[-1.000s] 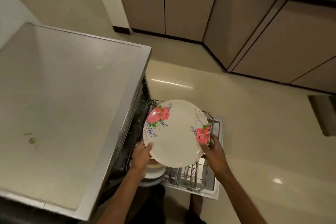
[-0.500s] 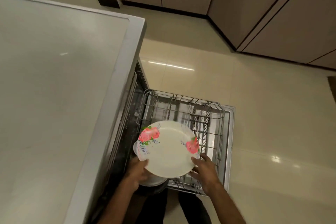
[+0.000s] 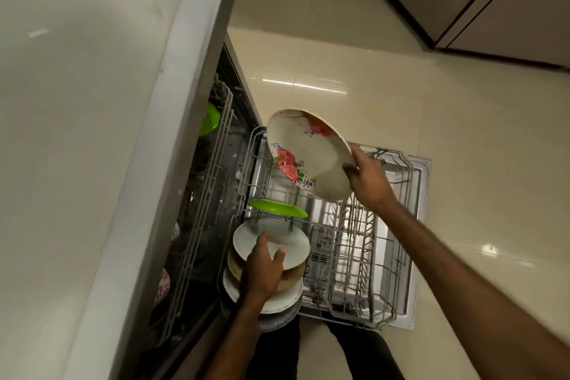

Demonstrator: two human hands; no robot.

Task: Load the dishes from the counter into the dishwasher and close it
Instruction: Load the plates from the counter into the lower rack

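Observation:
My right hand (image 3: 368, 180) grips the rim of a white plate with pink roses (image 3: 308, 153), tilted on edge above the far left part of the pulled-out lower rack (image 3: 382, 256). My left hand (image 3: 262, 268) holds a stack of plates and bowls (image 3: 271, 274), thumb on the top white plate, at the rack's near left corner. A green plate (image 3: 277, 207) stands in the rack between the rose plate and the stack. The dishwasher (image 3: 212, 210) is open under the counter (image 3: 92, 133).
Inside the dishwasher an upper rack (image 3: 200, 225) holds a green dish (image 3: 209, 123) and a flowered piece (image 3: 163, 285). The open door (image 3: 421, 225) lies flat over the tiled floor. Brown cabinets (image 3: 493, 3) stand at the far right. My legs are below the rack.
My left hand let go of the rose plate and now holds only the stack. My right hand lifted the plate, turned it on edge and moved it farther over the rack.

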